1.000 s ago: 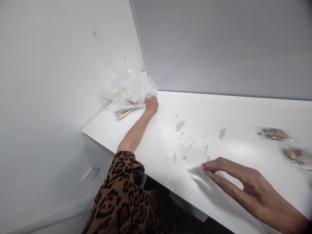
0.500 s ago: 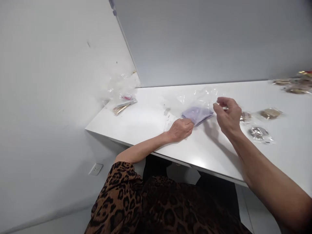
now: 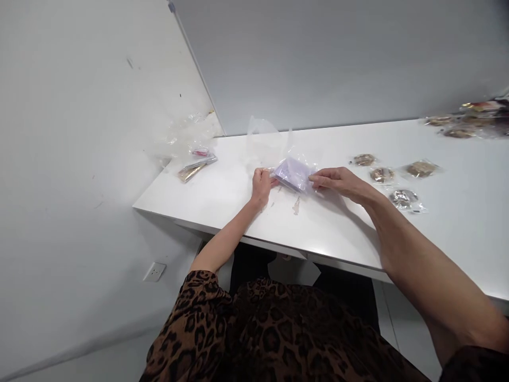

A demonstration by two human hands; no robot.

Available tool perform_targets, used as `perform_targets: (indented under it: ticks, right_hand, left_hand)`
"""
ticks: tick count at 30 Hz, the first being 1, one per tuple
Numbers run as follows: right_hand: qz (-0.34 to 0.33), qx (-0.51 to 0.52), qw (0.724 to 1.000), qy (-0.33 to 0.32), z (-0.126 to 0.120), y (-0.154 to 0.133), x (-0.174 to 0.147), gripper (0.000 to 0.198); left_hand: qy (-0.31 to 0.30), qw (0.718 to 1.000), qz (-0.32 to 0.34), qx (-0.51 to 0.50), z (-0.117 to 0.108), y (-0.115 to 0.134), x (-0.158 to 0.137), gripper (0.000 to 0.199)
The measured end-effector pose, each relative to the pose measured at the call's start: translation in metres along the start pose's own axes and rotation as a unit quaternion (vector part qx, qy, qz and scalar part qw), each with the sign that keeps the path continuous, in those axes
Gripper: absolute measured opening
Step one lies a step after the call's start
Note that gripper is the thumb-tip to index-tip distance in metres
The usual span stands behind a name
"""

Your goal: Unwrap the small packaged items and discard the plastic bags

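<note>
pinching a flat, angular lilac packet (image 3: pixel 292 174) in loose, glossy clear film (image 3: pixel 264 146), the left hand (image 3: pixel 261 187) grasps its left side and the right hand (image 3: pixel 336 180) its right, between the front and back edges of the white surface (image 3: pixel 457 228). crinkled clear bags (image 3: pixel 193 130) heap by the back left corner; roundish brown packets (image 3: pixel 382 174) lie right of the hands.

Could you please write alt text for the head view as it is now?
A person's left hand and right hand hold a lilac packet with clear plastic over a white table, one hand at each side. Four small clear packets lie to the right; thin packets and crumpled clear plastic lie at the left corner.
</note>
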State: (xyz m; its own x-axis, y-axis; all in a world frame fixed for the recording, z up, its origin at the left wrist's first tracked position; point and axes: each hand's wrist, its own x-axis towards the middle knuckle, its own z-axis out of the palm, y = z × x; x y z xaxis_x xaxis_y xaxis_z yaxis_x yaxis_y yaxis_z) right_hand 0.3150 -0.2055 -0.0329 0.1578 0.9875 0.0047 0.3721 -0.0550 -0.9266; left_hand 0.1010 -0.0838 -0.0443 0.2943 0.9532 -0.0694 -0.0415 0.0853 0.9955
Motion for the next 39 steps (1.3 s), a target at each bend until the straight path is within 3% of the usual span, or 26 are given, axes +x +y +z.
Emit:
perform_targets:
  ticks: [2, 5, 7, 9, 12, 14, 17, 19, 21, 22, 23, 24, 26, 28, 30, 33, 37, 39]
  right_hand:
    - [-0.044, -0.005, 0.997, 0.068, 0.010, -0.005, -0.003, 0.064]
    - [-0.146, -0.091, 0.962, 0.211, 0.026, -0.011, -0.005, 0.082]
    - [-0.212, -0.161, 0.938, 0.222, 0.034, -0.013, -0.006, 0.090]
    - [-0.237, -0.180, 0.931, 0.213, 0.040, -0.011, -0.004, 0.097]
    - [-0.197, -0.065, 0.959, 0.196, 0.040, -0.005, 0.001, 0.102]
    - [-0.166, 0.051, 0.972, 0.161, 0.038, -0.004, 0.001, 0.088]
    - [-0.174, 0.120, 0.975, 0.064, 0.038, -0.015, -0.008, 0.043]
    - [-0.193, 0.098, 0.973, -0.080, 0.042, -0.029, -0.018, 0.027]
    - [-0.196, 0.062, 0.952, -0.228, 0.048, -0.042, -0.029, 0.027]
    - [-0.201, 0.052, 0.944, -0.256, 0.050, -0.047, -0.033, 0.028]
    - [-0.216, 0.046, 0.946, -0.238, 0.052, -0.050, -0.035, 0.028]
    - [-0.243, 0.040, 0.953, -0.175, 0.052, -0.051, -0.037, 0.028]
    - [-0.324, -0.002, 0.946, 0.025, 0.051, -0.049, -0.037, 0.030]
    - [-0.400, -0.107, 0.891, 0.185, 0.047, -0.046, -0.034, 0.035]
    - [-0.429, -0.231, 0.844, 0.225, 0.044, -0.044, -0.032, 0.038]
    - [-0.364, -0.354, 0.840, 0.191, 0.045, -0.049, -0.032, 0.035]
    - [-0.154, -0.434, 0.870, 0.173, 0.040, -0.052, -0.030, 0.042]
    - [-0.043, -0.448, 0.886, 0.111, 0.032, -0.048, -0.028, 0.041]
  left_hand:
    - [0.016, 0.999, -0.033, -0.040, -0.001, 0.004, 0.003, 0.004]
    - [0.017, 0.998, -0.040, -0.043, -0.003, 0.008, 0.004, 0.009]
    - [0.009, 0.997, -0.032, -0.064, -0.003, 0.009, 0.003, 0.009]
    - [-0.001, 0.993, -0.027, -0.117, -0.002, 0.010, 0.002, 0.005]
    - [0.000, 0.977, -0.033, -0.213, -0.001, 0.011, 0.003, 0.004]
    - [0.017, 0.964, -0.050, -0.259, -0.001, 0.012, 0.005, 0.005]
    - [0.046, 0.948, -0.090, -0.303, -0.004, 0.013, 0.010, 0.009]
    - [0.059, 0.935, -0.116, -0.331, -0.006, 0.014, 0.014, 0.015]
    - [0.066, 0.924, -0.128, -0.354, -0.009, 0.015, 0.017, 0.018]
    - [0.068, 0.921, -0.129, -0.360, -0.009, 0.016, 0.018, 0.018]
    - [0.065, 0.922, -0.123, -0.362, -0.010, 0.016, 0.019, 0.018]
    - [0.062, 0.924, -0.111, -0.359, -0.009, 0.016, 0.019, 0.016]
    - [0.053, 0.936, -0.075, -0.341, -0.006, 0.015, 0.016, 0.013]
    - [0.028, 0.950, -0.022, -0.309, -0.001, 0.015, 0.011, 0.015]
    - [-0.018, 0.961, 0.027, -0.276, 0.003, 0.015, 0.003, 0.019]
    - [-0.067, 0.965, 0.050, -0.250, 0.006, 0.019, -0.005, 0.021]
    - [-0.045, 0.959, 0.034, -0.278, 0.000, 0.026, -0.004, 0.019]
    - [-0.045, 0.949, 0.034, -0.311, -0.005, 0.028, -0.001, 0.018]
